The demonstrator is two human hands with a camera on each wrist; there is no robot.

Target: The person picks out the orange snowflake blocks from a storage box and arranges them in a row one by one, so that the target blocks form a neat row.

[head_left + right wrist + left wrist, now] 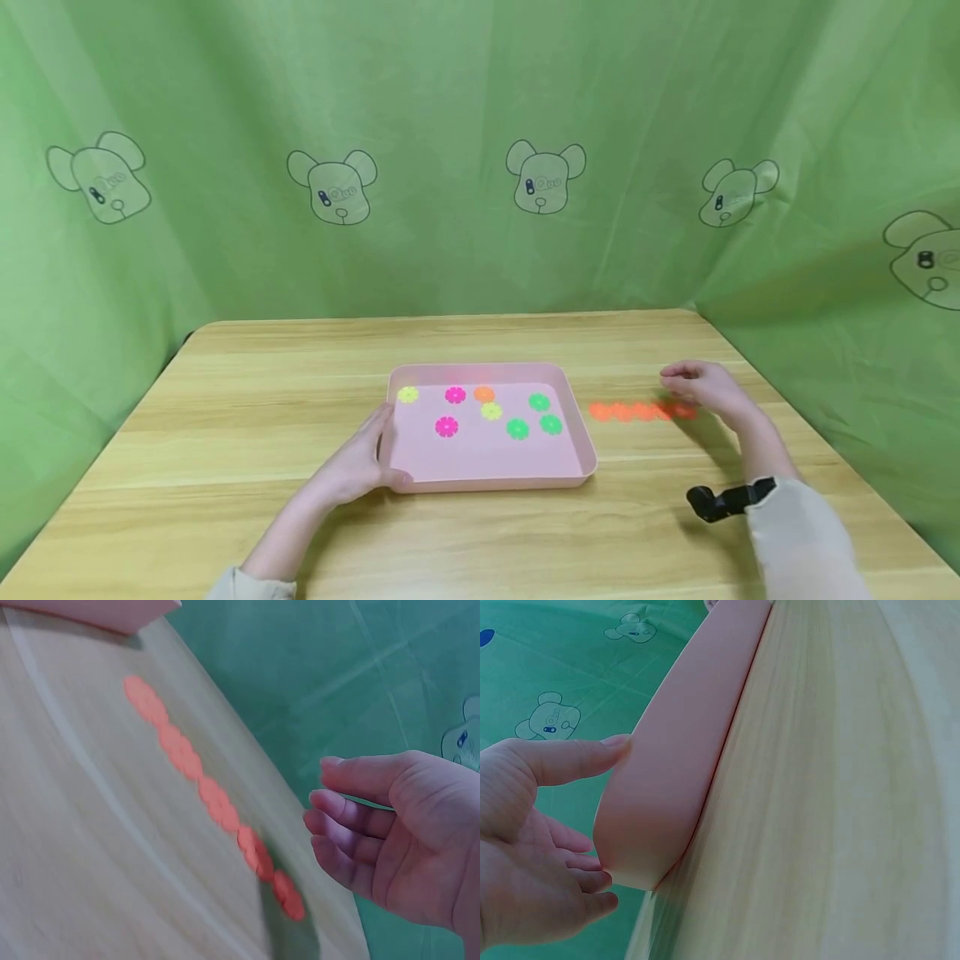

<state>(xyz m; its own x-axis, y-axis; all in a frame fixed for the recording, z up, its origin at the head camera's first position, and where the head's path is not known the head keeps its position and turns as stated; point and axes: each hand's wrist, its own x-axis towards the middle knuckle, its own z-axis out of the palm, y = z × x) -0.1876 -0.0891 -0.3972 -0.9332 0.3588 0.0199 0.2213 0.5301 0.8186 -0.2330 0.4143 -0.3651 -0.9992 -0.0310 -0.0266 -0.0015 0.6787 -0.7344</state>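
A shallow pink tray (pixel 495 484) sits on the table with small notched plastic discs lying flat inside. My left hand (pixel 348 468) holds its near left corner; in the left wrist view the thumb touches the long wall and the fingers (pixel 596 882) bend around the short side. Right of the tray runs a straight row of orange notched discs (pixel 217 804), seemingly joined. Over the row's right end hovers my right hand (pixel 708 390), fingers loosely bent, nothing visible in its grasp.
In the tray lie two pink discs (pixel 446 427), two yellow discs (pixel 408 395), one orange disc (pixel 483 394) and three green discs (pixel 517 429). A black strapped device (pixel 723 503) is on the right wrist. A green curtain (pixel 450 250) encloses the wooden table (pixel 247 400).
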